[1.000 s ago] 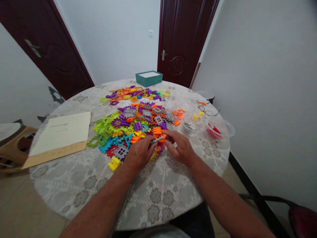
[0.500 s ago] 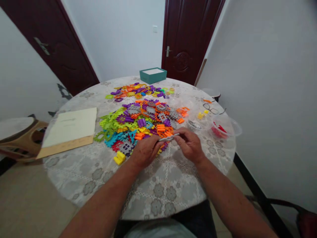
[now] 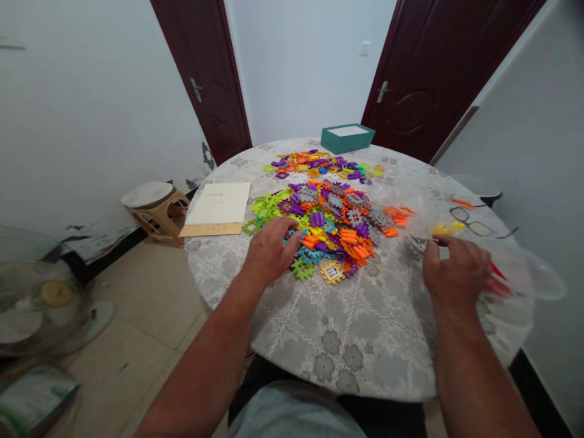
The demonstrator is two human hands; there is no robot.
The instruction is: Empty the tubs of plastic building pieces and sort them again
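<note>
My left hand (image 3: 271, 249) is over the front left of a pile of toothed plastic building pieces, thumb and fingers apart beside a blue piece (image 3: 305, 232). A green piece (image 3: 303, 269) and a yellow square piece with a white middle (image 3: 332, 272) lie at the pile's front edge. On the right, my right hand (image 3: 456, 271) is above the table with thumb and forefinger close together; what they pinch, if anything, is too small to make out. Just left of it are small grey pieces (image 3: 416, 244) in a clear bowl, partly hidden. Red pieces (image 3: 497, 285) show beyond the hand.
A second pile of pieces (image 3: 314, 164) lies farther back, before a green box (image 3: 347, 140). An open pad (image 3: 219, 204) is on the left of the patterned tablecloth (image 3: 310, 340). Eyeglasses (image 3: 477, 228) and yellow pieces (image 3: 449, 228) lie at right. A stool (image 3: 152, 201) stands beyond.
Both hands were together on a grey toothed piece; now they are apart. My right hand has moved right to the bowls, my left hand to the pile's left. The view has turned left.
</note>
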